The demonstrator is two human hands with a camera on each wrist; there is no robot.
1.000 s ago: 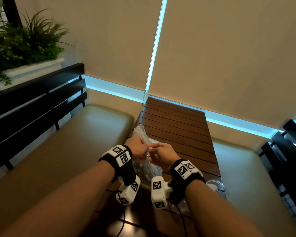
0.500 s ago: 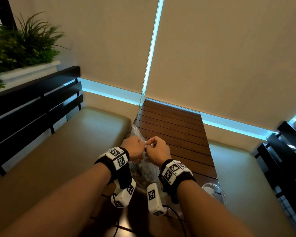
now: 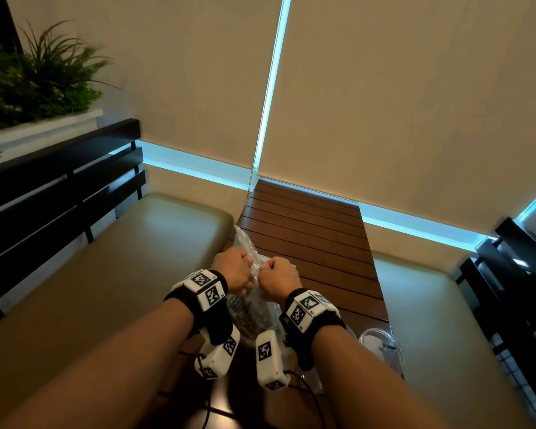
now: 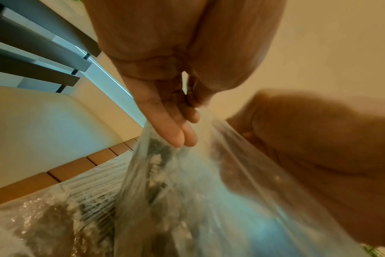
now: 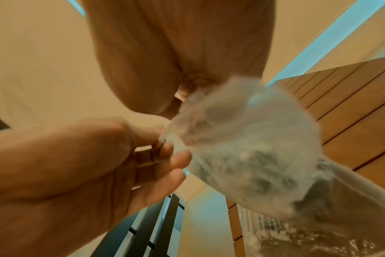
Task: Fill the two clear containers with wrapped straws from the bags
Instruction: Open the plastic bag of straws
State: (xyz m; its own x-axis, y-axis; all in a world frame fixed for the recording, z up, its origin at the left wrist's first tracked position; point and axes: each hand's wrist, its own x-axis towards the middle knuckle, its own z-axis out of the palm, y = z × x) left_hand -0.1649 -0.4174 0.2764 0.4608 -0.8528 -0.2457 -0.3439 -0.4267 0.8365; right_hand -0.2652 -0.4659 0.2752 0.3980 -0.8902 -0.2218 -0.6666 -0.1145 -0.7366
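Observation:
A clear plastic bag of wrapped straws (image 3: 243, 243) stands upright over the near half of the wooden slat table (image 3: 307, 230). My left hand (image 3: 238, 267) and right hand (image 3: 276, 274) both pinch the bag's top, knuckles close together. In the left wrist view my left fingers (image 4: 178, 137) point down onto the bag (image 4: 198, 191), and the right hand there is blurred. The right wrist view has the bag's bunched top (image 5: 242, 147) just below my right hand. Another bag of straws (image 4: 44, 217) lies on the table. A clear container (image 3: 381, 342) sits beside my right wrist.
Padded benches flank the table on the left (image 3: 136, 258) and right (image 3: 430, 320), each with a black slatted backrest (image 3: 59, 187). Beige blinds close off the far end. A planter with green plants (image 3: 28, 82) stands behind the left bench.
Both hands keep their hold on the bag's top. They have drifted slightly left, and a small gap has opened between them.

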